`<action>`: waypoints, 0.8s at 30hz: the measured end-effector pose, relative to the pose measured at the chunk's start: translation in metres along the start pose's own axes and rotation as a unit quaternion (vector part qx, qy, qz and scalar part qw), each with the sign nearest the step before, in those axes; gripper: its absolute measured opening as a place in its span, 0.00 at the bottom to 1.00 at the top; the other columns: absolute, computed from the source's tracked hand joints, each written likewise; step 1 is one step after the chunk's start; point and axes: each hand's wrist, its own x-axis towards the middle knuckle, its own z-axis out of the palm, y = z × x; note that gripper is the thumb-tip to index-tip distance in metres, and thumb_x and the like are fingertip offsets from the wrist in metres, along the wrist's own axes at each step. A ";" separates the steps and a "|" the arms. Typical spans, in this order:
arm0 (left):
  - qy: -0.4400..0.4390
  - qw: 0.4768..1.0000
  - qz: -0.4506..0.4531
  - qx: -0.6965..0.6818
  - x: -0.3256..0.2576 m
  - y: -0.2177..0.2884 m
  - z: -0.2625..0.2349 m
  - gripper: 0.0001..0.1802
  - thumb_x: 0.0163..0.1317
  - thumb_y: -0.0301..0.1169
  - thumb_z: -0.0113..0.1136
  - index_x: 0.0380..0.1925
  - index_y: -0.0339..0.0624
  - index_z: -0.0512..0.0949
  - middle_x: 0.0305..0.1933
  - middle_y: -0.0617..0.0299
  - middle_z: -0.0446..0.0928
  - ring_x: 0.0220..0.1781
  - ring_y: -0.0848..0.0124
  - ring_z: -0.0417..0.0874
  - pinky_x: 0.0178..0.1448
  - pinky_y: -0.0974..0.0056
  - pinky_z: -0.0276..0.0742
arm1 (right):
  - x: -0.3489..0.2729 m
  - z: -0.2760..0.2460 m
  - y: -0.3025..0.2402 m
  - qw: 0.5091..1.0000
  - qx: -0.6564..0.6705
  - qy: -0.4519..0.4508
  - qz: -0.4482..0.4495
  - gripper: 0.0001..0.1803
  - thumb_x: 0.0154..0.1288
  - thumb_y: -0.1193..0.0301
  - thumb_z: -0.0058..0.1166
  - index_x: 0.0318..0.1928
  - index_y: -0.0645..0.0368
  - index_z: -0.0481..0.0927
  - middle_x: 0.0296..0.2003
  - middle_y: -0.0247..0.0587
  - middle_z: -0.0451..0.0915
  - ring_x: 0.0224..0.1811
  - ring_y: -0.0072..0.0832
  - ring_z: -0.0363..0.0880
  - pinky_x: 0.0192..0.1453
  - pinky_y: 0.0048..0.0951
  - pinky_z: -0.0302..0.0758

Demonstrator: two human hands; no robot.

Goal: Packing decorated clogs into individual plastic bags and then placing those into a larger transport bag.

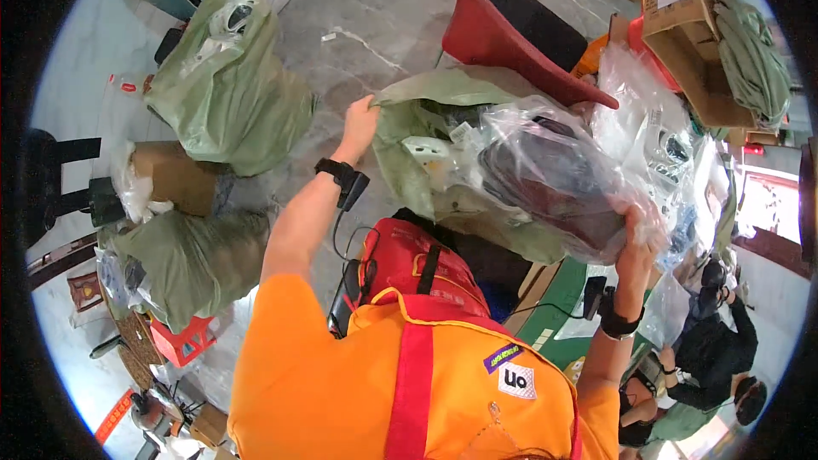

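A dark bundle in clear plastic (550,175) slants lengthwise across the mouth of a green plastic sack (394,149) toward the nearer right hand (641,234) gripping its wrap, while the left hand (361,126) (farther off) pinches the sack's rim.

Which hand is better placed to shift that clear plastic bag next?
Probably the right hand: it's against the clear plastic bag, while the left hand grips the green sack's edge, farther off.

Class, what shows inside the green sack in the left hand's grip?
A white item shows inside the green sack. A clear bag with dark contents overlaps its mouth; whatever lies beneath is hidden.
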 end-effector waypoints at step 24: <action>-0.014 0.947 -0.220 -0.233 -0.010 0.067 0.006 0.16 0.59 0.37 0.42 0.38 0.36 0.72 0.34 0.60 0.74 0.33 0.67 0.73 0.42 0.63 0.67 | 0.019 0.116 0.046 0.958 0.102 -0.184 -0.197 0.11 0.48 0.75 0.52 0.35 0.52 0.73 0.58 0.41 0.59 0.65 0.48 0.42 0.60 0.55 0.42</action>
